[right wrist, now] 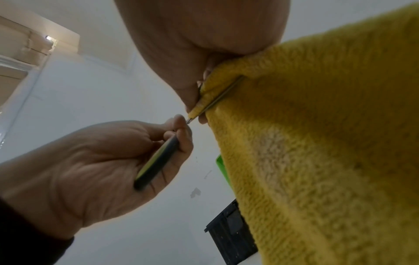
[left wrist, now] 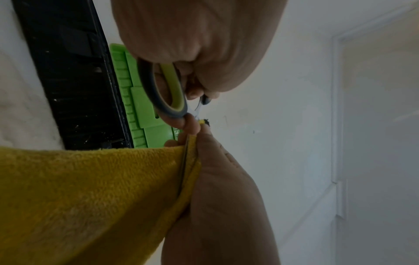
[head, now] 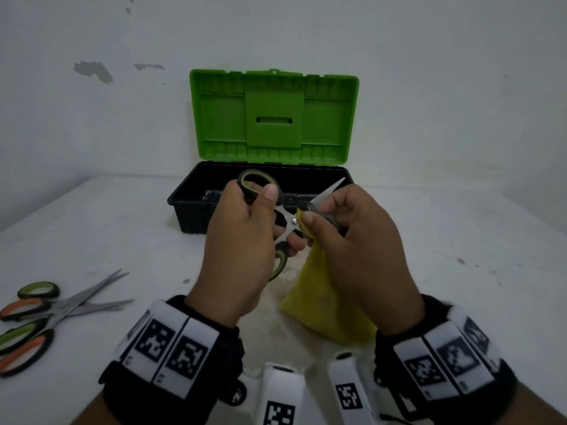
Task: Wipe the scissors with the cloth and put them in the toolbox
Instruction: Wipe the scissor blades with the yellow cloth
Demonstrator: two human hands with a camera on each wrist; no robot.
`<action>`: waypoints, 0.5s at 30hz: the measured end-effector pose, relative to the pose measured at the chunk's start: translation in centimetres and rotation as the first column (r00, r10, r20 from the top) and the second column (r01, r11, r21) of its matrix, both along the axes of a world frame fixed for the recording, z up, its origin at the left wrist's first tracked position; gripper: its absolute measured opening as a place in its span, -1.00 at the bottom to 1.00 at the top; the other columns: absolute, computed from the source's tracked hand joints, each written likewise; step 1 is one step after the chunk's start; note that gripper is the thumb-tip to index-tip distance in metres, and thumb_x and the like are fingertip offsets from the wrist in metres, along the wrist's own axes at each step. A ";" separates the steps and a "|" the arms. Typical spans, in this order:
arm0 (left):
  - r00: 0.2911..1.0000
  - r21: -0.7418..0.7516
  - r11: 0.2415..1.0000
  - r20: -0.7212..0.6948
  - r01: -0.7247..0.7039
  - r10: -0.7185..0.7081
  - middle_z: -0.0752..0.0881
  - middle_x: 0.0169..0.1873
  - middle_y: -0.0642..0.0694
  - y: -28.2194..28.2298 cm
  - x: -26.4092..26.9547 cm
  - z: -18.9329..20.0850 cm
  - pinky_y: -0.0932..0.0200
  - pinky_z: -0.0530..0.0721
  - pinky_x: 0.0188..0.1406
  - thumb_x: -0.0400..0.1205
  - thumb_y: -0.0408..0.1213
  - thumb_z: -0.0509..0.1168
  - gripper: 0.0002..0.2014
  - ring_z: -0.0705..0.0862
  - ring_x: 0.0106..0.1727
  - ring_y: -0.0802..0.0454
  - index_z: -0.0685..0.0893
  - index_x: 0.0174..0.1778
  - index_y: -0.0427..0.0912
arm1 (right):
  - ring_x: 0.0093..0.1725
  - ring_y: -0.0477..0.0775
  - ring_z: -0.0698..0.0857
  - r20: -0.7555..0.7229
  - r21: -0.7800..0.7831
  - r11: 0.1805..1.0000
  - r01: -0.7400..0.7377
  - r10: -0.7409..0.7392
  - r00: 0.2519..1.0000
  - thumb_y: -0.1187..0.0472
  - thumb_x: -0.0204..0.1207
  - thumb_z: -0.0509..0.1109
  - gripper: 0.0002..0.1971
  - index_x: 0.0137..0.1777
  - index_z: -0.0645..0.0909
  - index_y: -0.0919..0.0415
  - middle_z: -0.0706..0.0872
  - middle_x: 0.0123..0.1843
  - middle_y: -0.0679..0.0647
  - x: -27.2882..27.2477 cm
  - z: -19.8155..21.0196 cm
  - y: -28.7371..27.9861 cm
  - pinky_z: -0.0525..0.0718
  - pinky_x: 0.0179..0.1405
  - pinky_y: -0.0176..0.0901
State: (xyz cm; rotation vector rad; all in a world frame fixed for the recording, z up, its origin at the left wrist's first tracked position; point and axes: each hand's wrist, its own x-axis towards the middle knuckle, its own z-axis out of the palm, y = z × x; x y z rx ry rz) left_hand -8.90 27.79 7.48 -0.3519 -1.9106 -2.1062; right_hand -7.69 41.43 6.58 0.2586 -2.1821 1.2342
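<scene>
My left hand [head: 245,237] grips the green-and-grey handles of a pair of scissors [head: 287,219], held in the air in front of the toolbox. The same handle [left wrist: 174,93] shows under my left palm in the left wrist view. My right hand [head: 352,240] pinches the yellow cloth [head: 325,305] around the blades just past the pivot; the blade tip [head: 336,185] sticks out beyond the fingers. In the right wrist view the blade edge [right wrist: 217,100] lies folded inside the cloth [right wrist: 317,143]. The toolbox [head: 190,210], black with a green lid [head: 273,118], stands open behind.
Two more scissors lie crossed on the white table at the left: a green-handled pair [head: 40,291] and an orange-handled pair [head: 24,309]. The raised lid leans toward the white wall. The cloth's lower end hangs down to the table between my wrists.
</scene>
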 end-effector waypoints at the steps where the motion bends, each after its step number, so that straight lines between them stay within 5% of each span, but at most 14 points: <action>1: 1.000 -0.002 1.000 -0.005 -0.005 0.005 0.62 -0.60 0.06 0.0 -0.1 0.1 0.09 0.70 -0.50 0.78 -0.13 0.13 -0.82 0.72 -0.49 -0.12 0.49 -0.01 -0.16 | -0.33 -0.15 0.72 0.012 -0.012 1.000 0.014 -0.014 1.000 0.10 0.55 0.51 -0.83 -0.16 0.56 0.08 0.75 -0.33 -0.01 -0.2 0.1 0.1 0.57 -0.39 -0.46; 6: 1.000 0.015 1.000 0.018 -0.018 0.017 0.61 -0.44 -0.08 0.2 -0.7 0.2 0.11 0.66 -0.55 0.77 -0.14 0.16 -0.82 0.67 -0.55 -0.07 0.50 -0.04 -0.16 | -0.49 -0.23 0.64 0.042 -0.169 0.982 0.086 -0.080 0.996 0.05 0.54 0.53 -0.76 -0.23 0.59 0.15 0.69 -0.48 -0.04 -1.3 0.5 0.7 0.50 -0.51 -0.49; 9: 0.999 0.017 1.000 0.024 -0.022 0.022 0.58 -0.59 0.10 0.0 -0.9 0.2 0.13 0.65 -0.56 0.77 -0.13 0.16 -0.80 0.64 -0.59 -0.03 0.50 -0.05 -0.18 | -0.45 -0.17 0.70 0.059 -0.133 0.991 0.027 -0.019 0.998 0.06 0.52 0.54 -0.77 -0.21 0.62 0.17 0.74 -0.42 0.02 -1.1 0.4 0.1 0.57 -0.50 -0.43; 15: 0.999 0.036 0.999 0.030 -0.022 0.021 0.58 -0.60 0.08 -0.1 -1.1 0.0 0.08 0.68 -0.53 0.78 -0.13 0.14 -0.80 0.65 -0.58 -0.07 0.49 -0.02 -0.21 | -0.51 -0.20 0.58 0.062 -0.166 0.984 0.067 -0.057 0.996 0.00 0.53 0.52 -0.73 -0.23 0.62 0.16 0.61 -0.51 -0.09 -1.9 0.5 0.8 0.56 -0.49 -0.38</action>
